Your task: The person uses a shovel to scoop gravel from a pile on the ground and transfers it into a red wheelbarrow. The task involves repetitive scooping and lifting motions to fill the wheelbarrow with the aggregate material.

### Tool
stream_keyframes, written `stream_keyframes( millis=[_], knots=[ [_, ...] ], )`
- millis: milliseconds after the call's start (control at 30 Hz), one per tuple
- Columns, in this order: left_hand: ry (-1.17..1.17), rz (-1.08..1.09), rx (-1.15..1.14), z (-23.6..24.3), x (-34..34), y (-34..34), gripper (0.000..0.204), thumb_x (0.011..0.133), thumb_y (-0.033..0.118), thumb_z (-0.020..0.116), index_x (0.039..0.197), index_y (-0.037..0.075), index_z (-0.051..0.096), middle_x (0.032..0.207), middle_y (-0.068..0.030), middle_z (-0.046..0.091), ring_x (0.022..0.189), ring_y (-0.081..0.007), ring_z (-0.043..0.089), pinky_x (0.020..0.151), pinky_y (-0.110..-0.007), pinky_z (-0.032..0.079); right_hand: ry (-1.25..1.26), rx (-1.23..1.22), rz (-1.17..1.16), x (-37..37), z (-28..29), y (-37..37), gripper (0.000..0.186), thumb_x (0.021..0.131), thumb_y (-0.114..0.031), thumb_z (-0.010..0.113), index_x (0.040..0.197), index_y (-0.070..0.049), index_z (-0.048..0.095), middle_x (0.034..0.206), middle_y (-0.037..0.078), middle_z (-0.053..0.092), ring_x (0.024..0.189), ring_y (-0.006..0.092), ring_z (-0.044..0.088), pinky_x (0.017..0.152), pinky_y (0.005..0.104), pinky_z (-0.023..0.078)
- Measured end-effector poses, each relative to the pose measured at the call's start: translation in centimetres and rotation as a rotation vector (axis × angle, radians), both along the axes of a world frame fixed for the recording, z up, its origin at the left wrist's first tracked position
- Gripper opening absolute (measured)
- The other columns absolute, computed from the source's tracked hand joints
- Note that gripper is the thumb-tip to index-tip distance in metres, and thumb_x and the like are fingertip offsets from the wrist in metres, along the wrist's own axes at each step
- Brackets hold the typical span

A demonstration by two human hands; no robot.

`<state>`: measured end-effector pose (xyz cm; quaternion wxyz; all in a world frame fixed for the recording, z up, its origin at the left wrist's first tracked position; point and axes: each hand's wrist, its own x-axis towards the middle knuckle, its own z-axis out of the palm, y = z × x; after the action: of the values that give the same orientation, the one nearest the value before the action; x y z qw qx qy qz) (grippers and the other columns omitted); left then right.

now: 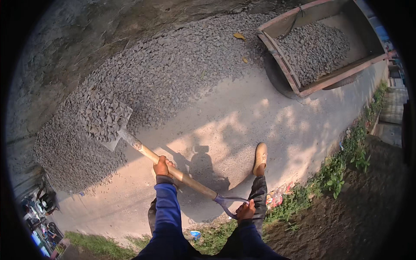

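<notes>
A shovel (190, 180) with a pale wooden shaft slants across in front of me. My left hand (163, 167) is closed around the middle of the shaft. Lower on the right, my right hand (245, 210) grips the bluish D-shaped handle at its end. Grey crushed stones (102, 116) are heaped on the blade, covering most of it; bare metal shows along its edges. The loaded blade is over the left part of a long gravel pile (160, 65); whether it touches the pile I cannot tell.
At the upper right stands a reddish wheeled cart (287, 66), partly filled with gravel. Behind the pile runs a rough wall (56, 56). Green weeds (336, 177) and scattered litter line the near right edge of the concrete path (242, 117). Assorted objects (41, 216) crowd the lower left.
</notes>
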<state>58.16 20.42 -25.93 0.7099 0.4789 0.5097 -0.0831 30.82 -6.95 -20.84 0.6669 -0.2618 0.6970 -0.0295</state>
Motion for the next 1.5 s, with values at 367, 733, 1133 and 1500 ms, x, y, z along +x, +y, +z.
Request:
stream_keyframes(
  millis=[367,733,1133,1500],
  knots=[
    [-0.101,-0.422,-0.060,22.2,5.8,-47.9,0.012,0.073,0.003,0.055,0.078,0.000,0.045,0.058,-0.0089,0.047,0.043,-0.0206,0.049,0.037,-0.035,0.044,-0.005,-0.220,-0.313,-2.9,22.9,-31.0,0.050,0.088,-0.052,0.037,0.052,-0.018,0.031,0.039,0.000,0.030,0.030,0.0157,0.031,0.031,0.0271,0.029],
    [-0.315,-1.458,0.836,30.2,18.6,-70.9,0.068,0.073,0.023,0.067,0.117,-0.010,0.027,0.099,-0.0290,0.058,0.093,-0.0386,0.059,0.082,-0.041,0.048,-0.252,0.597,-0.531,5.6,26.7,-33.6,0.043,0.090,-0.051,0.038,0.096,-0.010,0.053,0.073,0.005,0.058,0.059,0.0232,0.055,0.057,0.0374,0.049],
    [-0.608,-1.153,0.381,36.8,17.9,-50.3,0.075,0.074,0.031,0.066,0.115,-0.013,0.021,0.088,-0.0325,0.056,0.083,-0.0412,0.060,0.071,-0.043,0.049,-0.113,-0.237,0.465,19.4,34.7,-30.9,0.045,0.089,-0.050,0.041,0.105,-0.009,0.051,0.081,0.006,0.059,0.068,0.0214,0.057,0.065,0.0370,0.046],
    [-0.015,-0.755,0.969,34.8,21.6,1.4,0.051,0.081,0.034,0.054,0.121,0.004,0.046,0.107,-0.0214,0.058,0.100,-0.0353,0.056,0.084,-0.045,0.045,-0.385,-0.568,1.417,57.8,34.9,-15.1,0.048,0.087,-0.049,0.043,0.115,-0.010,0.050,0.093,0.008,0.060,0.080,0.0244,0.057,0.081,0.0428,0.040]
  ],
)
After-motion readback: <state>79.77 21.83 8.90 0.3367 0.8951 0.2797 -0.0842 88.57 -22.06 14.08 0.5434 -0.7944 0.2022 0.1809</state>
